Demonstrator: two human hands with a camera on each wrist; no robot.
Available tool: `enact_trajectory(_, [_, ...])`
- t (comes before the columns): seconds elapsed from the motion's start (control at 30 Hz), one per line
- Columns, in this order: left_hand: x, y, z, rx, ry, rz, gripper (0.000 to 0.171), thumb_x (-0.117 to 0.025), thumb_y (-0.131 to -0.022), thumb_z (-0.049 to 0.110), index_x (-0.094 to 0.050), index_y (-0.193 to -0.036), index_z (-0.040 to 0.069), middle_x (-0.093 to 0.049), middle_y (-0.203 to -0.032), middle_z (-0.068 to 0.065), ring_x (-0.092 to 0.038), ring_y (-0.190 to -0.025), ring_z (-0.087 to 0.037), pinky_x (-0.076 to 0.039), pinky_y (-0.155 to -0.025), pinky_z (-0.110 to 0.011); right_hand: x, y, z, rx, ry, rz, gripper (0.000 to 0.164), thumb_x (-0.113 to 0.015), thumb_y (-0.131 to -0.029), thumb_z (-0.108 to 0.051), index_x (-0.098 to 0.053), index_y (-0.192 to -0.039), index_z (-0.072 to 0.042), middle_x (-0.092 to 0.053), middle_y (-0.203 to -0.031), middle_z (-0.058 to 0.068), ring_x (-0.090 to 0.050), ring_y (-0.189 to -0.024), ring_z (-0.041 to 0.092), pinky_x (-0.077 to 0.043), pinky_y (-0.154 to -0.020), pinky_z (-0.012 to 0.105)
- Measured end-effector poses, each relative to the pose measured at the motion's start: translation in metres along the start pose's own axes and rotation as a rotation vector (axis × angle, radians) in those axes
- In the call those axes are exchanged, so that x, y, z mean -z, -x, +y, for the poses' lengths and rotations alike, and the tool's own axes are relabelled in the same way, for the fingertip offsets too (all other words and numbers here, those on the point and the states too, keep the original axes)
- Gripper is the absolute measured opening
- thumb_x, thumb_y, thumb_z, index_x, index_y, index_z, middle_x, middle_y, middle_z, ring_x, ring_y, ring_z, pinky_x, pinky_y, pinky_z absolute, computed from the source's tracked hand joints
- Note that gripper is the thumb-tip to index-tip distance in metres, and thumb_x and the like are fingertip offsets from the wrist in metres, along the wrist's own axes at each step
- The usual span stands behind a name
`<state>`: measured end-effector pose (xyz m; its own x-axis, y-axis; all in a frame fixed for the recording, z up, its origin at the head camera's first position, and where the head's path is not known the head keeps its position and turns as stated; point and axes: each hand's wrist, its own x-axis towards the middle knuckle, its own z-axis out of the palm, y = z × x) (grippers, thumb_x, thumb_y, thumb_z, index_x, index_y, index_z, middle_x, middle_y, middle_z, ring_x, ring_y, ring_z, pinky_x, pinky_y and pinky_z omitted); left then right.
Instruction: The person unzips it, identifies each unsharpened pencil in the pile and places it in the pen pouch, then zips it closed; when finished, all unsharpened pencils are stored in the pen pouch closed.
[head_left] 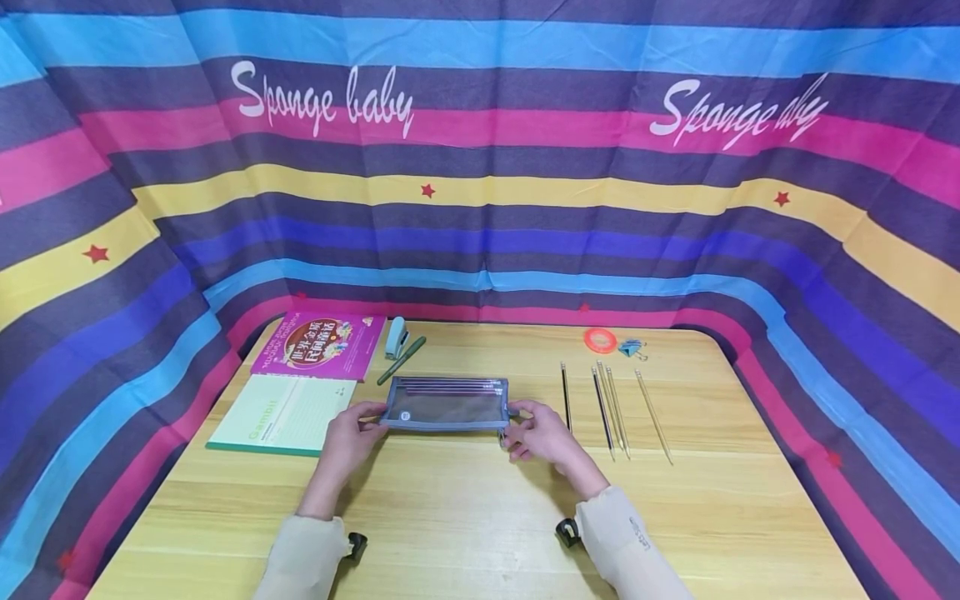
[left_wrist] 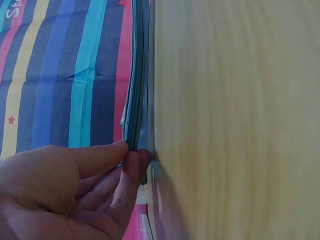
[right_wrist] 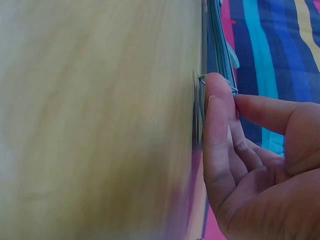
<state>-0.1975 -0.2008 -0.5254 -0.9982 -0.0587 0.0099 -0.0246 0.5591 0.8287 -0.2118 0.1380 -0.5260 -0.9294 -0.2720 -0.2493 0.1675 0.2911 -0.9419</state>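
A mesh pencil case (head_left: 448, 410) with grey-blue edging lies between my two hands in the head view. Striped lines run along its far side. My left hand (head_left: 355, 437) pinches the case's left end between thumb and fingers. In the left wrist view the zippered edge (left_wrist: 134, 75) sits between those fingertips. My right hand (head_left: 542, 433) pinches the opposite end, where a small zipper pull hangs. The right wrist view has thumb and fingers about the case's corner (right_wrist: 220, 50), beside a thin cord loop.
Left of the case lie a purple book (head_left: 367, 342), a pale green notebook (head_left: 292, 415), a light-blue stapler (head_left: 396, 337) and a green pen (head_left: 401, 360). Several pencils (head_left: 615, 408) lie to the right. Behind them are an orange tape roll (head_left: 587, 340) and blue binder clips (head_left: 632, 348).
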Motion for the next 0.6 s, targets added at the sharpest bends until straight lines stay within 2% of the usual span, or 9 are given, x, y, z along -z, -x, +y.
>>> enact_trajectory(0.6, [-0.001, -0.0001, 0.0004, -0.006, -0.029, -0.005, 0.037, -0.069, -0.094, -0.001, -0.065, -0.131, -0.003, -0.065, -0.132, -0.029, -0.074, -0.1, -0.035, -0.064, -0.088, -0.043, -0.0021, -0.001, -0.0007, 0.0, -0.067, -0.019, 0.06, -0.064, -0.098, -0.004, -0.04, -0.153, 0.003, -0.071, -0.088, 0.018, -0.071, -0.064, 0.023, -0.066, -0.067, 0.04])
